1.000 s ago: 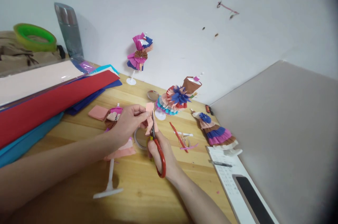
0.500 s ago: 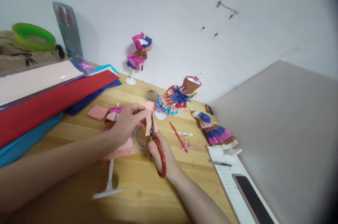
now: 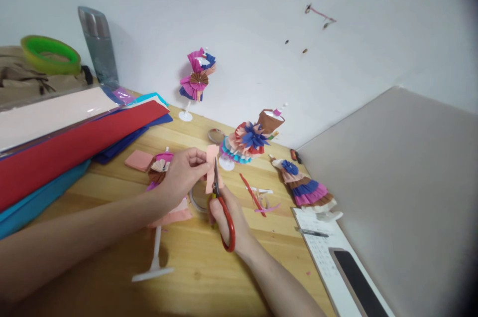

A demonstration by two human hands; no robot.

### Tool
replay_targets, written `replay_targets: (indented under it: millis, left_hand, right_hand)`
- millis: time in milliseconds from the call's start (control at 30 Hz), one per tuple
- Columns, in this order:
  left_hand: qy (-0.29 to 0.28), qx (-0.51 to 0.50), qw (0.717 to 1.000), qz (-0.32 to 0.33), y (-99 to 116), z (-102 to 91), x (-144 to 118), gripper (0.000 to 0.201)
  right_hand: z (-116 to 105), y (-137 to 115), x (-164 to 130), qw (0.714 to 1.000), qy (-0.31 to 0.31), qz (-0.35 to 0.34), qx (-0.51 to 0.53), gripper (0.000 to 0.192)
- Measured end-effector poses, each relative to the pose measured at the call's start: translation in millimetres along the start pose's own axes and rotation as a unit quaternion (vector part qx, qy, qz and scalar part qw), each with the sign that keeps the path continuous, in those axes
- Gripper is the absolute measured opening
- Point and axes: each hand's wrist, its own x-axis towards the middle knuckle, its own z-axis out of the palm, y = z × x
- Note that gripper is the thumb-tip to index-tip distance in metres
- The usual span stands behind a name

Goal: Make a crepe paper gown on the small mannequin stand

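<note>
Between thumb and fingers my left hand (image 3: pixel 186 172) pinches a small strip of peach crepe paper (image 3: pixel 211 155), held upright above the table. My right hand (image 3: pixel 229 217) is closed round the red handles of a pair of scissors (image 3: pixel 228 230), whose blades point up along the paper's right part. Behind my left hand, partly covered by it, a miniature mannequin in a pink paper dress (image 3: pixel 175 215) stands on a white base (image 3: pixel 153 273). A square stack of peach paper (image 3: pixel 139 160) lies to its left. Under my hands sits a tape roll (image 3: pixel 196 197), partly hidden.
Two dressed mini mannequins, one pink (image 3: pixel 196 80) and one multicoloured (image 3: pixel 250 140), stand near the wall. Another paper dress (image 3: pixel 308 190) lies at right, by a phone (image 3: pixel 356 279) and pen (image 3: pixel 313 232). Paper scraps (image 3: pixel 259 197), red crepe paper (image 3: pixel 93 150) and a bottle (image 3: pixel 99 48) are around.
My left fingers have shifted slightly on the peach paper strip. The scissors stay at the paper with little visible movement, and the whole view has shifted a touch.
</note>
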Motion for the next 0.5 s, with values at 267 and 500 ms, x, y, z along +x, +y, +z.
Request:
replay_targets:
  millis: [267, 500]
  left_hand:
    - [-0.001, -0.009, 1.0, -0.001, -0.7, 1.3, -1.7, 0.017]
    - [0.001, -0.006, 1.0, -0.006, 0.2, 1.5, -2.0, 0.014]
  right_hand:
    - [1.5, 1.8, 0.1, 1.0, 0.005, -0.002, -0.005, 0.04]
    - [1.0, -0.1, 0.1, 1.0, 0.014, 0.002, -0.026, 0.034]
